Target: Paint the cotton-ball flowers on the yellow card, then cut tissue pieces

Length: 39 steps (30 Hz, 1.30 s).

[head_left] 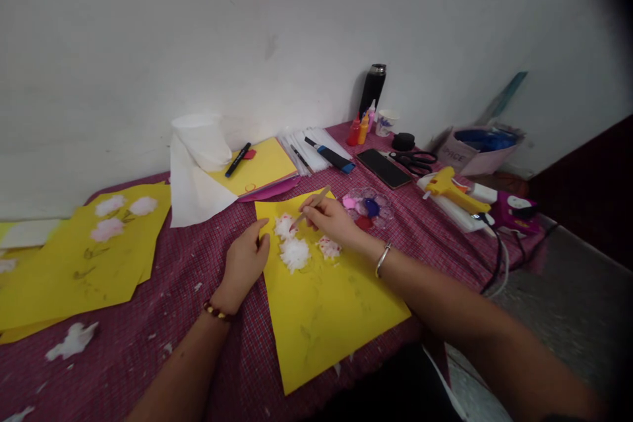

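The right hand pinches a slender brush between thumb and fingers, its tip at the upper white tuft on a yellow sheet. The left hand, fingers loosely spread and grasping nothing, lies at the sheet's left edge. Below the upper tuft sits a plain white tuft; a red-dabbed tuft lies to the right, beside the right wrist. Just beyond the sheet stands a palette with pink, blue and red paint. Farther right lie a black phone and a yellow glue gun.
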Tool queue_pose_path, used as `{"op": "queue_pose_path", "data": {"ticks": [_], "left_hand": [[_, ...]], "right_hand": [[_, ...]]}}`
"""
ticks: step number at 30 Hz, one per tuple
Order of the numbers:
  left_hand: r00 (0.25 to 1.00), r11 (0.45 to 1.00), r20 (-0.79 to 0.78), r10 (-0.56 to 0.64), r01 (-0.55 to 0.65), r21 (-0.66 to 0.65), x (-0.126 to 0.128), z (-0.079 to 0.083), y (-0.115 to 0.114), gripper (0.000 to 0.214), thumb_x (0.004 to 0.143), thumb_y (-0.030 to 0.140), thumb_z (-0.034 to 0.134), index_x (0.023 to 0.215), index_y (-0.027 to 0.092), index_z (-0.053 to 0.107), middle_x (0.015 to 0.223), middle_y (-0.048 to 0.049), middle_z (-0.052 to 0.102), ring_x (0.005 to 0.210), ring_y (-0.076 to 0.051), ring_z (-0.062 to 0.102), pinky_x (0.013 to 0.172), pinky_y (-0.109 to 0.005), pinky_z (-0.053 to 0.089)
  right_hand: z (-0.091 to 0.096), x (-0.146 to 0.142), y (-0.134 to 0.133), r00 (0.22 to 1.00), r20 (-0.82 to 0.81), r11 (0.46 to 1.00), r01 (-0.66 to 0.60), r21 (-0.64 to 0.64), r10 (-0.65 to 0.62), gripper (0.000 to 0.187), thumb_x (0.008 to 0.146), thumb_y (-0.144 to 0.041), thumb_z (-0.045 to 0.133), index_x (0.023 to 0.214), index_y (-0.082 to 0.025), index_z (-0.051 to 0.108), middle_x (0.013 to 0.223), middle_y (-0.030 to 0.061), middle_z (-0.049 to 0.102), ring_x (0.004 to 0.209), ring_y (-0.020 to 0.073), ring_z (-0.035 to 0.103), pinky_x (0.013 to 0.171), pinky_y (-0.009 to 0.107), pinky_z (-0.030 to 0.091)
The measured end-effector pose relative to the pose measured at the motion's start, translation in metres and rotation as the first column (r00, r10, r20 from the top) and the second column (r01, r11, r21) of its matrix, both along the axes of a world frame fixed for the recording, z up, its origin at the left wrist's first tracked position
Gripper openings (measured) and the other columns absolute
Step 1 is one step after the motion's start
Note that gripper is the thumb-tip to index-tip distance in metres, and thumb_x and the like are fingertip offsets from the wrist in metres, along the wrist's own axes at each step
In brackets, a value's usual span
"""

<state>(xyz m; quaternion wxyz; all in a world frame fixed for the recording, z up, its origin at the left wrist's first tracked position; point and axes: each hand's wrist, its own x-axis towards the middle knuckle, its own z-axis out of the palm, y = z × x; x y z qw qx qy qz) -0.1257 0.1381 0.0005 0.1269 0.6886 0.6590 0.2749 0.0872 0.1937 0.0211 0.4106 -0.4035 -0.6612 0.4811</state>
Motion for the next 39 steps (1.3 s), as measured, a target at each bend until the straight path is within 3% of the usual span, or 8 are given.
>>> {"op": "queue_pose_path", "data": {"ticks": [3,7,11,15,19,23,28,39], "left_hand": [[1.000,1.000,-0.004,-0.002,0.002,0.027,0.000,-0.001,0.000,0.042,0.087,0.030,0.046,0.124,0.016,0.061,0.083,-0.0045,0.070,0.072,-0.019,0.065,0.072,-0.029,0.051],[1.000,0.999,-0.011,-0.002,0.002,0.032,-0.001,-0.002,0.000,0.042,0.087,0.031,0.046,0.123,0.017,0.061,0.083,-0.0042,0.070,0.073,-0.019,0.065,0.073,-0.030,0.051],[1.000,1.000,-0.003,-0.003,0.003,0.028,0.000,-0.002,0.000,0.042,0.087,0.031,0.046,0.124,0.016,0.060,0.084,-0.0047,0.071,0.073,-0.019,0.065,0.073,-0.029,0.051],[1.000,1.000,0.007,0.003,-0.003,0.002,0.002,0.001,-0.001,0.043,0.088,0.031,0.045,0.125,0.016,0.060,0.085,-0.0049,0.071,0.073,-0.019,0.065,0.072,-0.029,0.051],[1.000,1.000,0.004,0.008,-0.008,-0.016,0.003,0.003,-0.001,0.043,0.088,0.031,0.045,0.125,0.015,0.060,0.086,-0.0058,0.071,0.073,-0.019,0.065,0.072,-0.029,0.051],[1.000,1.000,0.004,0.010,-0.010,-0.028,0.003,0.003,-0.001,0.044,0.088,0.030,0.045,0.127,0.014,0.059,0.090,-0.0069,0.071,0.075,-0.019,0.065,0.073,-0.030,0.050],[1.000,1.000,0.004,0.008,-0.008,-0.023,0.003,0.001,-0.001,0.045,0.088,0.030,0.044,0.128,0.015,0.058,0.090,-0.0065,0.071,0.076,-0.019,0.066,0.073,-0.029,0.050],[1.000,1.000,-0.011,0.010,-0.010,-0.022,0.001,0.000,0.000,0.045,0.088,0.030,0.043,0.128,0.016,0.058,0.085,-0.0049,0.070,0.068,-0.018,0.064,0.066,-0.028,0.048]], "right_hand": [[-0.004,0.002,0.001,0.996,0.088,0.998,0.001,0.062,-0.006,0.017,0.086,-0.030,0.049,0.076,-0.018,0.056,0.062,-0.0020,0.054,0.052,0.0094,0.049,0.049,0.021,0.035],[-0.005,0.003,0.002,0.995,0.074,0.997,0.057,0.047,-0.061,0.018,0.086,-0.032,0.049,0.080,-0.018,0.057,0.061,-0.0022,0.054,0.052,0.0100,0.050,0.049,0.021,0.035],[-0.003,0.002,-0.001,0.995,0.095,0.998,0.037,0.043,-0.041,0.017,0.084,-0.032,0.051,0.077,-0.018,0.057,0.061,-0.0023,0.053,0.051,0.0103,0.050,0.048,0.021,0.035],[0.000,-0.003,-0.006,1.000,-0.001,1.000,0.013,0.005,-0.013,0.015,0.086,-0.030,0.049,0.081,-0.018,0.057,0.061,-0.0031,0.054,0.051,0.0095,0.050,0.050,0.021,0.038],[0.004,-0.007,-0.011,0.997,0.031,0.997,-0.075,0.025,0.074,0.011,0.085,-0.020,0.050,0.081,-0.017,0.060,0.069,-0.0004,0.061,0.055,0.0091,0.054,0.053,0.020,0.041],[0.005,-0.009,-0.013,0.999,-0.008,0.998,-0.050,0.045,0.050,0.014,0.087,-0.021,0.048,0.088,-0.017,0.062,0.077,0.0022,0.066,0.059,0.0100,0.059,0.056,0.021,0.044],[0.000,-0.009,-0.013,0.992,0.097,0.990,-0.096,0.100,0.086,0.017,0.085,-0.017,0.050,0.090,-0.018,0.066,0.083,0.0038,0.069,0.071,0.0129,0.064,0.064,0.024,0.048],[0.006,-0.001,-0.006,0.999,0.052,0.994,-0.021,0.104,0.016,0.012,0.082,-0.020,0.051,0.082,-0.017,0.063,0.078,0.0026,0.066,0.061,0.0105,0.059,0.057,0.022,0.045]]}}
